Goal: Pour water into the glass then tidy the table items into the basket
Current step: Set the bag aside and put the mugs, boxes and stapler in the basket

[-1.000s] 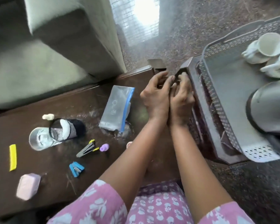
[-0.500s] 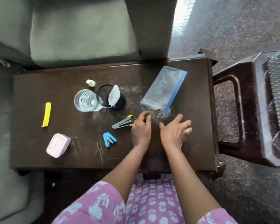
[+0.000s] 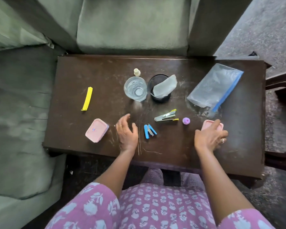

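A clear glass holding water stands mid-table beside a black mesh basket with a pale flat piece leaning in it. My left hand hovers open between a pink box and a small blue stapler, touching neither. My right hand is curled over a second pink box near the front right. A grey and yellow stapler, a purple cap, a yellow clip and a small white bottle lie loose.
A clear zip pouch with a blue edge lies at the back right of the dark brown table. A green sofa runs along the far and left sides. A dark stool stands to the right.
The view swung from the stool at the right back onto the table. My hands separated: the left went left toward the pink box, the right came down on the other pink box.
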Motion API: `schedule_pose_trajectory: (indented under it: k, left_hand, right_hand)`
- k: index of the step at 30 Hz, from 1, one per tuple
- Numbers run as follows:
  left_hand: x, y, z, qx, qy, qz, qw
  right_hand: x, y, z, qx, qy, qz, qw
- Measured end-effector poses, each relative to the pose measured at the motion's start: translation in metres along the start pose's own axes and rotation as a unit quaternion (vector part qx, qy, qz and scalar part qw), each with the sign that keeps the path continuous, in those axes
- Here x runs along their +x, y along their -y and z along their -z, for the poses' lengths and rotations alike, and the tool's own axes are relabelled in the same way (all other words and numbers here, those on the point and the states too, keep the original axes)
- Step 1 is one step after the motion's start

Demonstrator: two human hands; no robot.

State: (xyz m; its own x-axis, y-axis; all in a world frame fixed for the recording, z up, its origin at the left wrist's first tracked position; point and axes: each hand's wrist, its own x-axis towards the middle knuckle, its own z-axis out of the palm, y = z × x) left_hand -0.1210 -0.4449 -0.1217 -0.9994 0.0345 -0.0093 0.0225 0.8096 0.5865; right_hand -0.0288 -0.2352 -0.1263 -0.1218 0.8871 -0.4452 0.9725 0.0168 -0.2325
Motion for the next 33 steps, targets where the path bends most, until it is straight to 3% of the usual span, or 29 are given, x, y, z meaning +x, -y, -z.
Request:
schedule_pose_trajectory:
  k: [6,11,13,17,20,24,33]
  left_hand:
    - [0.040,0.073,0.043,0.089,0.009,0.050,0.995]
    - [0.048,0.109,0.056,0.180,0.129,0.143,0.965]
    - [0.047,0.114,0.056,0.167,0.159,0.152,0.961]
    - [0.044,0.110,0.054,0.121,0.139,0.170,0.968]
    - [0.034,0.098,0.050,0.110,0.119,0.142,0.977]
    - [0.018,0.065,0.034,0.100,0.101,0.045,0.989]
    - [-0.031,-0.033,-0.018,0.002,0.164,-0.079,0.983]
  right_hand:
    - [-0.018,0.015,-0.016,0.027,-0.028,0.038,0.999]
    - [-0.031,0.027,-0.027,0.038,-0.066,0.090,0.993]
    - [-0.032,0.031,-0.029,0.026,-0.078,0.106,0.991]
    - [-0.032,0.033,-0.027,0.007,-0.097,0.122,0.988]
    - [-0.029,0.032,-0.023,0.001,-0.089,0.129,0.988]
    - [-0.020,0.029,-0.016,-0.008,-0.057,0.171,0.984]
    - [0.012,0.014,0.018,0.073,-0.039,0.205,0.975]
